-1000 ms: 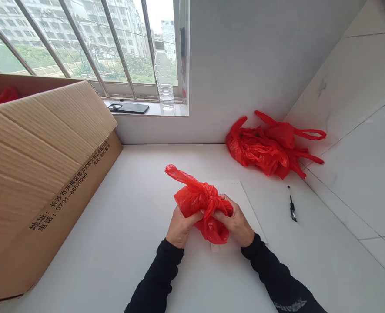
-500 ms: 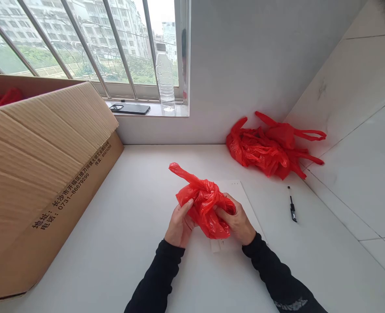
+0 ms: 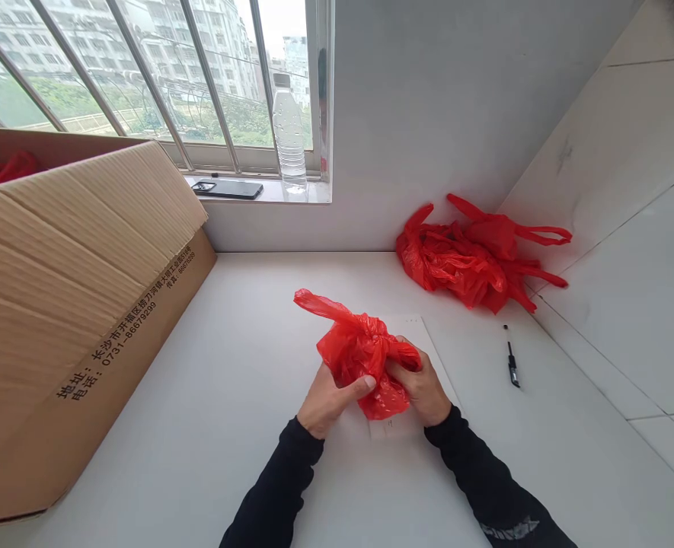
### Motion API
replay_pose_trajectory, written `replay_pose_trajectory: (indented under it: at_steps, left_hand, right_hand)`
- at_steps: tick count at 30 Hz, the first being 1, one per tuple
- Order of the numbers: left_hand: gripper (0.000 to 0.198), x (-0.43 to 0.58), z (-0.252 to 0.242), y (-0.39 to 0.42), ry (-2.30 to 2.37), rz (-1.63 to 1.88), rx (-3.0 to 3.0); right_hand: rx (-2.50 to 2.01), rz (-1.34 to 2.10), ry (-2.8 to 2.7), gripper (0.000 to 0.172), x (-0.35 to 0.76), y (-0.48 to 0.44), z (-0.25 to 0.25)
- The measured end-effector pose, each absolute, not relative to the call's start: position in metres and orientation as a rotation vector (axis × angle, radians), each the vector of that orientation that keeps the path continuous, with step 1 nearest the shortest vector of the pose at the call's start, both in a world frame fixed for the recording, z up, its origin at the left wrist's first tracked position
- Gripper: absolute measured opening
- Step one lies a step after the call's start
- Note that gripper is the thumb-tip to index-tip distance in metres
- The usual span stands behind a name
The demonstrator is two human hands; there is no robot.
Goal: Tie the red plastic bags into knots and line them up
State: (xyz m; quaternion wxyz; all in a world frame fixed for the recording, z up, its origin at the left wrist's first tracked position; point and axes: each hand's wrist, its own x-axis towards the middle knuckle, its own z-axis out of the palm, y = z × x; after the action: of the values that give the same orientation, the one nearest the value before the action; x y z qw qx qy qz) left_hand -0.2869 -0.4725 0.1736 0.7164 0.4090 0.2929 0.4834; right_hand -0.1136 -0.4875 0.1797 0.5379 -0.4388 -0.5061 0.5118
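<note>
1. The white table [image 3: 245, 320] meets the wall along its far edge and the tiled wall along its right edge; white surface shows between the brown cardboard box [image 3: 102, 266] at its left and the hands.
2. Crumpled red plastic bags [image 3: 462, 259] fill the far right corner; a black-and-clear pen [image 3: 511, 361] lies nearer, by the right edge. A white paper sheet [image 3: 413, 327] lies partly under the hands.
3. The knotted red plastic bag [image 3: 365, 354] is over the sheet mid-table; contact is unclear. Its long axis slants, the loose handle pointing far left.
4. The left hand [image 3: 328, 403] and right hand [image 3: 428, 392] grip its sides, thumbs in front, other fingers mostly hidden.
</note>
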Motion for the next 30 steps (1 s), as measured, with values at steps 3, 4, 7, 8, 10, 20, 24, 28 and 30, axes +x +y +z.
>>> replay_pose_trajectory:
  at_steps: [3, 4, 7, 8, 10, 20, 24, 28, 30]
  left_hand:
    - [0.054, -0.285, 0.174, -0.473, 0.698, 1.101, 0.962]
    - [0.051, -0.285, 0.173, -0.473, 0.720, 1.133, 0.930]
    - [0.051, -0.288, 0.172, -0.469, 0.748, 1.238, 0.821]
    - [0.051, -0.289, 0.172, -0.469, 0.755, 1.259, 0.789]
    - [0.051, -0.290, 0.171, -0.468, 0.781, 1.270, 0.744]
    - [0.052, -0.292, 0.166, -0.465, 0.824, 1.329, 0.710]
    - [0.052, -0.300, 0.164, -0.462, 0.903, 1.405, 0.753]
    - [0.059, -0.308, 0.173, -0.461, 0.939, 1.556, 0.800]
    - [0.061, -0.312, 0.179, -0.459, 0.940, 1.606, 0.811]
  right_hand:
    - [-1.012, 1.218, -1.197, 0.021, -0.112, -0.487, 0.183]
    - [-0.993, 1.237, -1.202, 0.023, -0.112, -0.487, 0.185]
    - [-0.968, 1.321, -1.223, 0.034, -0.115, -0.488, 0.188]
    - [-0.976, 1.338, -1.233, 0.034, -0.115, -0.487, 0.187]
    - [-1.010, 1.335, -1.252, 0.030, -0.116, -0.486, 0.183]
    - [-1.045, 1.302, -1.144, 0.033, -0.114, -0.485, 0.182]
    - [-1.089, 1.156, -1.175, 0.035, -0.112, -0.483, 0.175]
    - [-1.139, 1.026, -1.276, 0.033, -0.110, -0.482, 0.168]
    - [-1.133, 0.996, -1.344, 0.031, -0.111, -0.484, 0.168]
